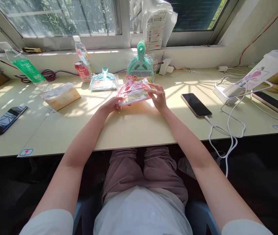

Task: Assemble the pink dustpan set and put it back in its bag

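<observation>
A pink mini dustpan and brush set [134, 91] in clear plastic wrap is tilted up over the table, between my two hands. My left hand [113, 104] grips its lower left corner, thumb on the front. At the upper right edge, my right hand [157, 97] has its bent fingers on the wrapping. Behind it stands a green dustpan set [140, 67], also wrapped, propped upright near the wall. To the left, another wrapped teal dustpan set [104, 80] lies on the table.
Left on the table [134, 130] are a tissue pack [61, 98], a drink can [82, 71], a clear bottle [82, 52], a green-labelled bottle [28, 68] and a phone [5, 120]. To the right are a charging phone [196, 105], white cables [232, 140] and a power strip [225, 94].
</observation>
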A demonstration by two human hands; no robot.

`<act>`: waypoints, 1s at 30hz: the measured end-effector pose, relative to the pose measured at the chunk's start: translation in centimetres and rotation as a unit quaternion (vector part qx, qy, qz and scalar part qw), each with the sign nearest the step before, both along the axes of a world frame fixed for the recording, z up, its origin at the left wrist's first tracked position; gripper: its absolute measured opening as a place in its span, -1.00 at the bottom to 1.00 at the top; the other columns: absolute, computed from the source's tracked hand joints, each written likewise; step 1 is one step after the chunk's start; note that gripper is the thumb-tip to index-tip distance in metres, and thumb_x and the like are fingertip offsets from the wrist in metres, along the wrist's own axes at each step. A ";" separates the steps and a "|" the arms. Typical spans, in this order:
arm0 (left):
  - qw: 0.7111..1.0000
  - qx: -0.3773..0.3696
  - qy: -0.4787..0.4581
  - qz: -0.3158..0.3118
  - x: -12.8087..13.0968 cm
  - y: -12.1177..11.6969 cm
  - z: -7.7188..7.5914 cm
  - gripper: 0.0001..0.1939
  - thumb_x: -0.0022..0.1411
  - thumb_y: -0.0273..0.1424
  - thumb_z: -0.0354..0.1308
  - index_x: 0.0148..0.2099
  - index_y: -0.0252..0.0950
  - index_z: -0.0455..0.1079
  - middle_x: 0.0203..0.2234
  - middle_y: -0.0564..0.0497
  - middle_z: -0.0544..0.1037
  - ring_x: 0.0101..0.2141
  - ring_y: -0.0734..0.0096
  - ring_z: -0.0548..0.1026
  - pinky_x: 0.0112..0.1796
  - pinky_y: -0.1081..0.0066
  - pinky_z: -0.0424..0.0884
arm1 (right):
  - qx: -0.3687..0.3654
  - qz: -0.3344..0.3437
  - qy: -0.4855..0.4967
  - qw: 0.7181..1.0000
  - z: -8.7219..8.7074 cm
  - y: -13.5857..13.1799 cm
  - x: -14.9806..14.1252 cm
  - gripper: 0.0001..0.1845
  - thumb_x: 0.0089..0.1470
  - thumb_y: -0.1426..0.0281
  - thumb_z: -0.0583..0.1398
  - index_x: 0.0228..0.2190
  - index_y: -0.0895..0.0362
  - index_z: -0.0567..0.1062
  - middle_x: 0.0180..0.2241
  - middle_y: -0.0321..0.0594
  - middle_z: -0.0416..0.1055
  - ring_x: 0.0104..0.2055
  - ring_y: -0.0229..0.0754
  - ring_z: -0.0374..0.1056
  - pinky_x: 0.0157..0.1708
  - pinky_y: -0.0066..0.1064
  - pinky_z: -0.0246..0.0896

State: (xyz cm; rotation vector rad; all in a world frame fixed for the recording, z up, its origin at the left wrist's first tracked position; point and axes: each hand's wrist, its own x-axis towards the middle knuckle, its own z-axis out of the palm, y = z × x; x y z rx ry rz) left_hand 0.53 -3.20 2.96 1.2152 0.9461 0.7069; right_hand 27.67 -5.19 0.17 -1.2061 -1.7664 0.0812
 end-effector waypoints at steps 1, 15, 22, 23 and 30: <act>1.000 0.018 -0.003 -0.012 0.1 -0.1 0.0 -0.60 0.21 -0.39 0.17 0.07 -0.48 0.36 -0.41 -0.18 0.62 -0.72 0.55 0.34 -0.71 0.54 0.17 | 0.001 -0.007 0.004 1.000 -0.1 0.0 0.0 -0.65 0.31 0.17 0.06 -0.06 -0.09 0.59 0.17 -0.24 0.35 0.29 0.05 0.13 0.29 0.12 0.01; 0.990 0.117 0.026 -0.068 1.7 -1.1 -0.2 -0.45 0.19 -0.17 0.28 0.09 -0.47 0.43 -0.30 -0.27 0.65 -0.68 0.55 0.37 -0.68 0.53 0.19 | -0.025 -0.018 0.169 0.985 0.9 -0.9 -0.7 -0.61 0.29 0.17 0.07 0.03 -0.07 0.55 0.09 -0.20 0.47 0.19 -0.05 0.31 0.22 -0.13 0.18; 0.989 0.123 0.050 -0.072 1.6 -1.0 -0.7 -0.56 0.10 -0.20 0.35 -0.13 -0.49 0.52 -0.27 -0.29 0.65 -0.66 0.58 0.37 -0.69 0.54 0.16 | 0.031 -0.026 0.142 0.989 1.1 -1.4 -0.7 -0.60 0.31 0.21 0.06 0.03 -0.02 0.56 0.06 -0.19 0.51 0.15 -0.09 0.38 0.16 -0.20 0.27; 0.987 0.128 0.056 -0.076 1.7 -1.1 -0.6 -0.57 0.10 -0.19 0.35 -0.16 -0.49 0.53 -0.26 -0.29 0.64 -0.65 0.59 0.37 -0.68 0.54 0.17 | 0.040 -0.029 0.127 0.991 1.2 -1.6 -0.7 -0.59 0.31 0.21 0.04 0.05 -0.01 0.55 0.06 -0.19 0.52 0.14 -0.09 0.40 0.13 -0.21 0.31; 0.976 0.172 0.116 -0.071 1.8 -1.6 0.2 -0.61 0.08 -0.15 0.34 -0.32 -0.47 0.57 -0.35 -0.22 0.65 -0.63 0.60 0.39 -0.67 0.55 0.17 | 0.067 -0.096 0.071 0.991 1.6 -2.2 -0.5 -0.61 0.32 0.22 0.06 0.06 -0.04 0.53 0.07 -0.20 0.51 0.02 -0.06 0.50 -0.02 -0.24 0.42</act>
